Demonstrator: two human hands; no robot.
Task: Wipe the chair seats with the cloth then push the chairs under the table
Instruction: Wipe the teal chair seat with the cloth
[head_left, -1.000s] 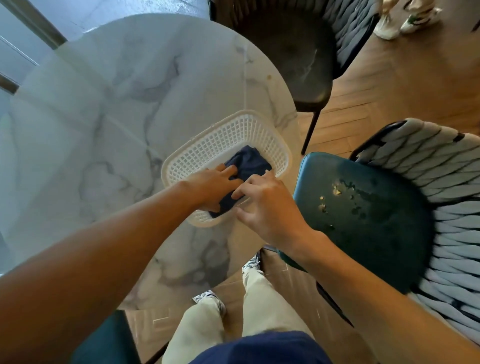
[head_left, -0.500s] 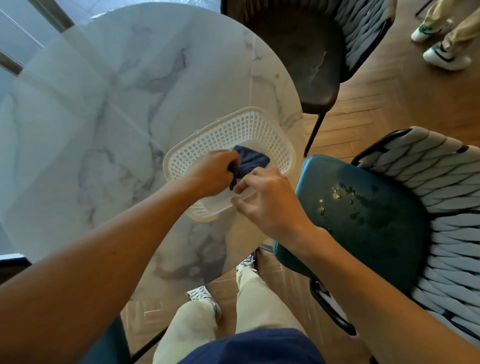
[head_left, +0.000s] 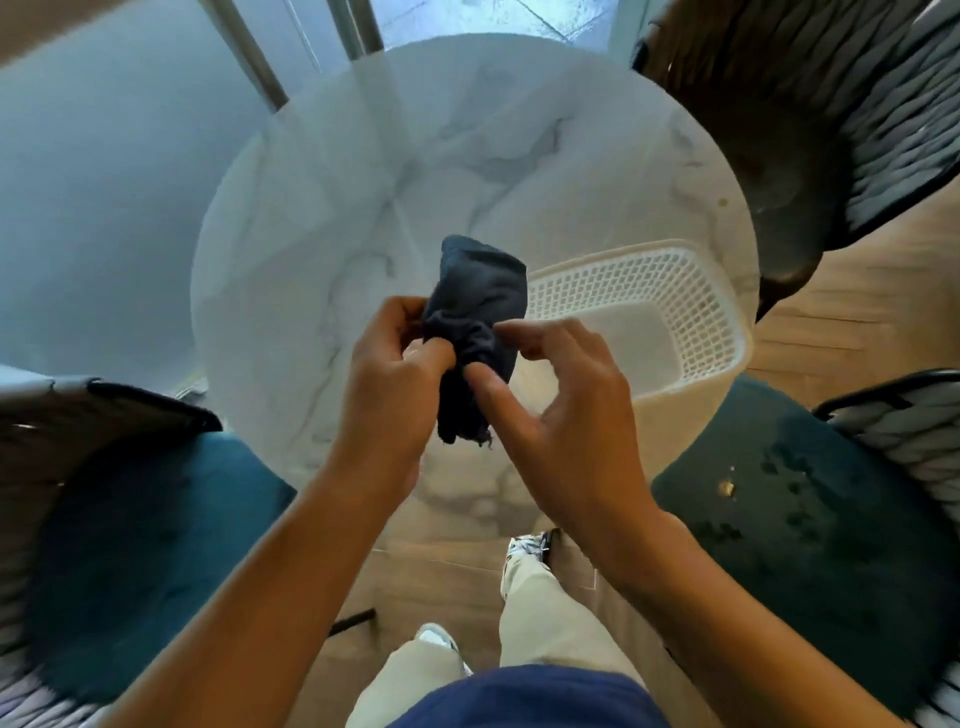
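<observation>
Cloth (head_left: 475, 322), dark navy and bunched, is held above the round marble table (head_left: 311, 234), left hand (head_left: 387, 384) gripping it, right hand (head_left: 558, 410) pinching its edge. Beside it sits a white lattice basket (head_left: 691, 306). Crumbs dot the right teal velvet seat (head_left: 810, 525); wiping and pushing-in apparently remain.

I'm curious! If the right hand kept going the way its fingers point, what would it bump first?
Probably the cloth: the right hand points up-left at it, thumb already touching. Past that, the left hand. Depth is hard to judge.
</observation>
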